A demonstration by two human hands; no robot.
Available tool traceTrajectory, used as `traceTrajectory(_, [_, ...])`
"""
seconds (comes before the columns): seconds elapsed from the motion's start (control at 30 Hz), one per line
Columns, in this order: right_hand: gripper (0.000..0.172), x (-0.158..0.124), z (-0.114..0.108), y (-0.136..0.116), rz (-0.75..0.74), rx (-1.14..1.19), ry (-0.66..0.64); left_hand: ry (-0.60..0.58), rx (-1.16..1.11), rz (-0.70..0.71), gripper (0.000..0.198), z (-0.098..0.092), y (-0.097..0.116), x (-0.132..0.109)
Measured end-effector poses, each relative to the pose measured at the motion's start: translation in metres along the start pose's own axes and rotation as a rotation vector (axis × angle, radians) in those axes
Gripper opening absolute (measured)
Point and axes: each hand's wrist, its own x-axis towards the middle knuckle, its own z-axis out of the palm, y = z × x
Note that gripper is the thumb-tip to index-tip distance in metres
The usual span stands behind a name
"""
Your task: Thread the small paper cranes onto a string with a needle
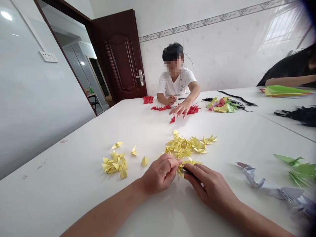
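Observation:
My left hand (160,174) is closed in a pinch, with a pale strip round one finger. Whatever its fingertips hold is too small to make out. Against them, my right hand (211,184) has its thumb and fingers closed round a small dark object (189,171), mostly hidden. A yellow folded paper crane (181,171) shows between the two hands. Just beyond them lies a loose pile of yellow paper cranes (182,144). A smaller heap of yellow cranes (115,164) sits to the left, with a few single ones near it.
Across the white table (81,184), a person in a white shirt (176,82) reaches over red paper cranes (194,109). Grey-white cranes (254,177) and green ones (301,169) lie at the right. Farther back are mixed-colour cranes (223,105) and black cords (300,115).

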Motion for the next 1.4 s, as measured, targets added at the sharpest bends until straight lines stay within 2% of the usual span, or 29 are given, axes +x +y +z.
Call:
traceTrajectory(0.87, [0.019,0.0049,-0.0052,-0.0060,0.022,0.036,-0.022,-0.038,-0.007,0.004,0.035,-0.0012,0.0001,0.0006])
traceTrajectory(1.4, [0.025,-0.0001,0.0030,0.0009,0.011,0.034,0.009,0.002,0.064,0.013,0.028,-0.0020,-0.0002,0.0008])
